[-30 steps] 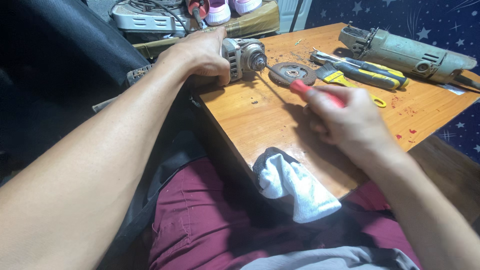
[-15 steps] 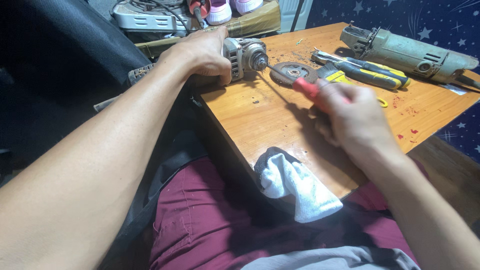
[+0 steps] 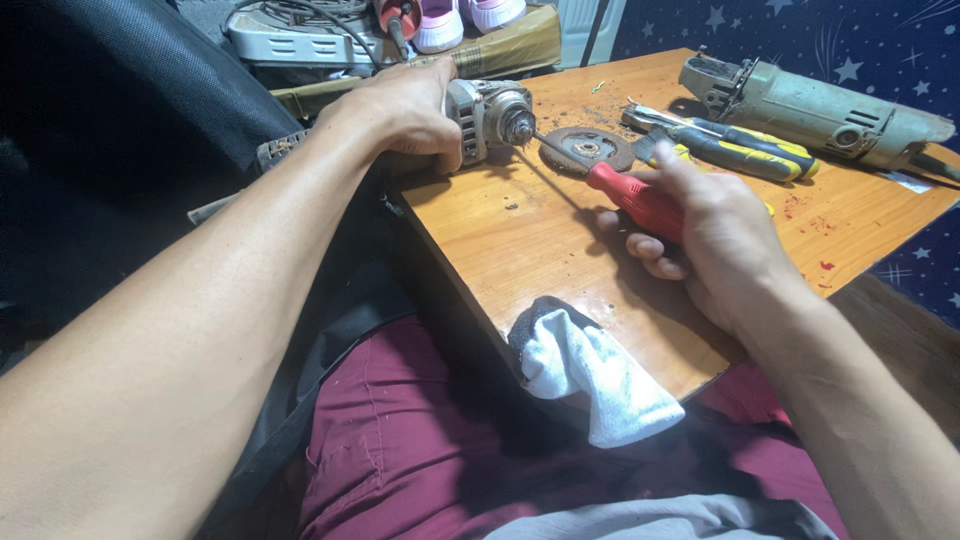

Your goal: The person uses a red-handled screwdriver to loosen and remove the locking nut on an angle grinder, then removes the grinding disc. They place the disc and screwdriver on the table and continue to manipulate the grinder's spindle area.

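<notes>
I am holding the grey metal motor part of a small power tool (image 3: 487, 120) with my left hand (image 3: 405, 105). It is lying on its side at the far left corner of the brown wooden table (image 3: 520, 240), with its round shaft end pointing to the right. My left fingers (image 3: 440, 150) are curling over its left half and pressing it down on the table, so only its right half is showing.

My right hand (image 3: 715, 235) is gripping the red plastic handle of a screwdriver (image 3: 635, 195). The fingers of this hand are wrapping closed around the handle, with the thumb lying on top. The thin metal blade is going up and to the left, and its tip is touching the shaft end of the motor part, just to the right of my left fingers.

A round dark grinding disc (image 3: 590, 150) is lying flat on the table just behind the blade, near the motor part. Farther right, a yellow and black pair of pliers (image 3: 745, 150) is lying, and behind it a big grey-green angle grinder (image 3: 820, 105). A white and grey cloth glove (image 3: 590, 375) is hanging over the near edge of the table, above my dark red trousers (image 3: 420, 450).
</notes>
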